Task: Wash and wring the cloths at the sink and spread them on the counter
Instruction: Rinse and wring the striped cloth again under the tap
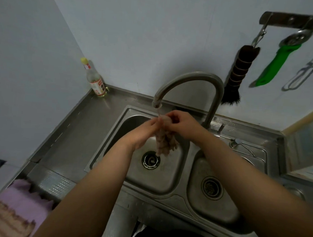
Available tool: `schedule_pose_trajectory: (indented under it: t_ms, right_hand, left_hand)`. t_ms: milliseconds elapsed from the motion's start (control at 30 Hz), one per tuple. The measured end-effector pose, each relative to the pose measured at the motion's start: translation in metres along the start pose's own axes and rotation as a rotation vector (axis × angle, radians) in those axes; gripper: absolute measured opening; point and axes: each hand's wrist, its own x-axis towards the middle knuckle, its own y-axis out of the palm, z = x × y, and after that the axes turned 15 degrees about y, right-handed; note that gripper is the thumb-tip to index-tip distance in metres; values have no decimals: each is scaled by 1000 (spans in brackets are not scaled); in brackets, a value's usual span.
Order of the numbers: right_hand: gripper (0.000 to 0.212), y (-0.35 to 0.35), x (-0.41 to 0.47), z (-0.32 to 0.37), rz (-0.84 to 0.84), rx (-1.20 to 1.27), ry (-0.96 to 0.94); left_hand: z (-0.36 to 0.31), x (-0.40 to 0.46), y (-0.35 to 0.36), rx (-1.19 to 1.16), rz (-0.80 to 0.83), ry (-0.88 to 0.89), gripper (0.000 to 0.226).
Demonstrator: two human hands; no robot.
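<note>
The steel sink [116, 127] is dull and scuffed, two rounded basins side by side; a curved grey faucet [195, 78] arches over the left one, a thin stream falling from its spout. Beneath it hangs the cloth [164, 142], a wet pinkish bundle, nubbly and twisted, dangling above the drain [150, 160]. The right hand [183, 125] curls its fingers round the bundle's top; the left hand [144, 134] pinches it from the other side, fingertips pressed together; both forearms reach in over the basins. A lilac cloth [22, 205] with a frayed edge lies on the counter [76, 125] at lower left.
</note>
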Motion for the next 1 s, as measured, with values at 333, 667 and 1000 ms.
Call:
schedule_pose_trajectory:
  t_ms: [333, 667, 1000]
  right_hand:
    - [13, -14, 15, -8, 28, 693, 156]
    - [46, 16, -23, -25, 157, -65, -105]
    - [79, -11, 5, -35, -275, -1171, -958]
  left_hand:
    - [24, -21, 23, -697, -67, -230, 23]
    - [26, -13, 25, -939, -172, -286, 69]
    - [-21, -6, 2, -551, 258, -381, 32]
